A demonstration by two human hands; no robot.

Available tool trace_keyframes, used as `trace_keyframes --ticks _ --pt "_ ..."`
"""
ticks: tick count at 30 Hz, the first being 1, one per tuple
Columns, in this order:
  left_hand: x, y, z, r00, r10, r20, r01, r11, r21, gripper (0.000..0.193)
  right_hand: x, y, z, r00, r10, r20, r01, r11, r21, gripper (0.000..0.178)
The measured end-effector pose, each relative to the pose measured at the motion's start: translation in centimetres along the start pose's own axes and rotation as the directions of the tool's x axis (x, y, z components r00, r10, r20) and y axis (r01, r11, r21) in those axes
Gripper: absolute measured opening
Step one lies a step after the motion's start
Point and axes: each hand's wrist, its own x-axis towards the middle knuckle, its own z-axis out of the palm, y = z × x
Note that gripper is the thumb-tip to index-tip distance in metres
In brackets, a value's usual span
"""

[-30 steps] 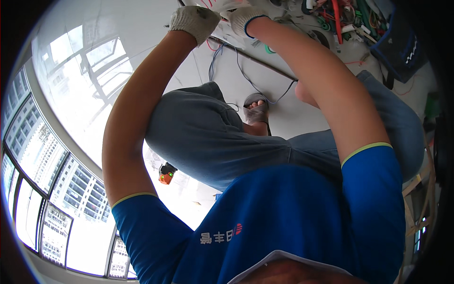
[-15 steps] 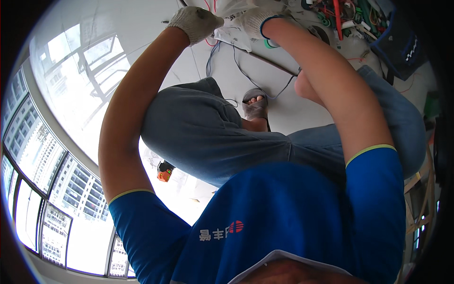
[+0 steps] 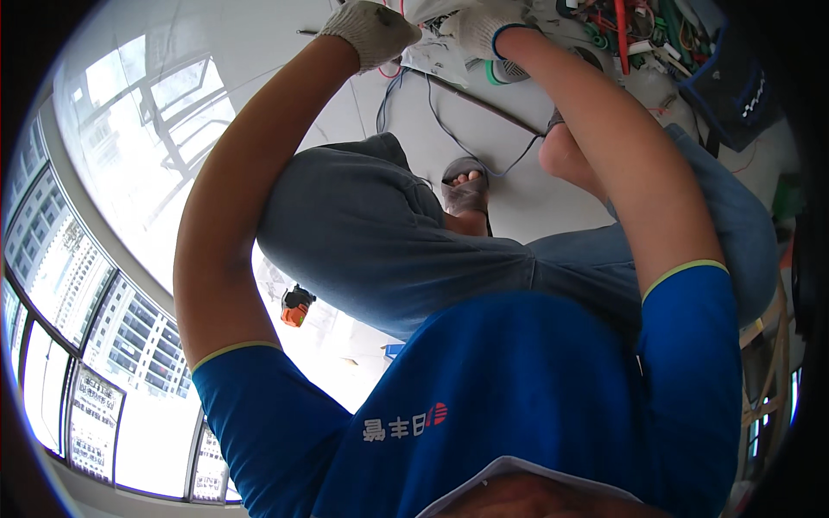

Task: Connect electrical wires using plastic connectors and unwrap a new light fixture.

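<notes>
Plastic wrapping (image 3: 439, 69) lies between the gloved left hand (image 3: 373, 36) and right hand (image 3: 485, 29); how far either grip closes, or on what, is unclear.

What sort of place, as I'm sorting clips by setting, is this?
Probably a room being fitted out: jumbled tools and loose cable on a pale floor, beside large windows facing multi-storey buildings.

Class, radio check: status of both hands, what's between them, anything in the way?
Left hand and right hand gloved, close together. Plastic packaging between them, grip unclear. Dark rod on floor nearby, possibly in the way.
</notes>
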Motion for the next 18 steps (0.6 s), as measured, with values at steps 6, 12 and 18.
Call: trace_keyframes --ticks 6,12,18 --pt "1.0 -0.8 -0.1 0.969 0.221 0.110 -0.247 0.849 0.467 0.035 -3.7 -2.3 -3.1 0.928 0.350 -0.129 -0.319 0.924 0.210 0.025" --pt "0.8 0.8 -0.6 0.932 0.296 0.211 -0.362 0.703 0.612 0.025 -0.4 1.7 0.7 0.983 0.009 -0.184 -0.066 0.950 -0.305 0.025" --pt "0.6 1.2 -0.8 0.973 0.174 0.154 -0.219 0.906 0.361 0.031 -0.5 2.2 1.1 0.972 -0.179 -0.150 0.093 0.886 -0.454 0.028"
